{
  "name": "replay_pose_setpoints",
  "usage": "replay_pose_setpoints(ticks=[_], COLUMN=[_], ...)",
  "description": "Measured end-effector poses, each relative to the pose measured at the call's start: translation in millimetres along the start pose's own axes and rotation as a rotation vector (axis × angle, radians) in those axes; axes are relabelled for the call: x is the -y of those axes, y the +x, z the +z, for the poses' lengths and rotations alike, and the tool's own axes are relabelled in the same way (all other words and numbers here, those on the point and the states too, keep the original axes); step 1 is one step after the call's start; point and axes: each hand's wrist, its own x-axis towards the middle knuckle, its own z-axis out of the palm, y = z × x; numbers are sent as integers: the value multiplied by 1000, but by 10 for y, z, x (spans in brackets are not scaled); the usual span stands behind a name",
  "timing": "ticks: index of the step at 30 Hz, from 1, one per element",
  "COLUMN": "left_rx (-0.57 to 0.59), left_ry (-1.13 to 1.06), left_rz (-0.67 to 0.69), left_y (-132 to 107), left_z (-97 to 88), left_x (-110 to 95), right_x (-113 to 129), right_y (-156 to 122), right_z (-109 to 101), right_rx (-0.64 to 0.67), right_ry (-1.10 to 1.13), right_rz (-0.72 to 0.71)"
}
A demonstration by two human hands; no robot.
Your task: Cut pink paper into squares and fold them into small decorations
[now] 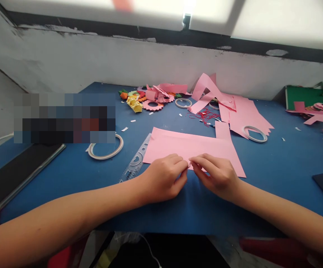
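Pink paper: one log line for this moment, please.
left hand pinching near edge | right hand pinching beside it | pink paper flat on table

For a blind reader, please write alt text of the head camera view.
Two bare hands, left hand and right hand, pinch the near edge of a pink sheet on a blue table. A clear ruler and a tape ring lie to the left; pink scraps and paper flowers lie behind.

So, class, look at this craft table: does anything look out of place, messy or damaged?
Small white paper bits lie scattered on the blue table, and red thread sits in a tangle beside cut pink scraps. A clear ruler is partly buried under the pink sheet that both hands pinch at its near edge.
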Motion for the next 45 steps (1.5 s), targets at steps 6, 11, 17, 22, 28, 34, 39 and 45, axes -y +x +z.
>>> replay_pose_setpoints(ticks=[6,11,17,22,28,34,39,45], left_rx=[-30,54,92,88,28,35,110,183], left_ry=[-23,-69,-74,-69,-14,-3,8,13], left_rz=[-49,25,97,110,46,34,96,196], left_y=[24,17,19,20,17,23,18,16], left_z=[-32,-53,-62,-61,-40,-37,-49,-46], left_x=[37,8,-27,-25,14,44,22,20], right_x=[1,-18,-25,-35,-54,-32,-47,-62], right_y=[34,41,35,24,35,49,50,46], right_z=[-34,-44,-39,-36,-34,-82,-78,-43], right_rx=[104,141,81,65,84,168,165,109], right_ry=[28,-19,-63,-54,51,84,-18,-142], right_rz=[6,-16,-71,-102,-88,-73,-91,-212])
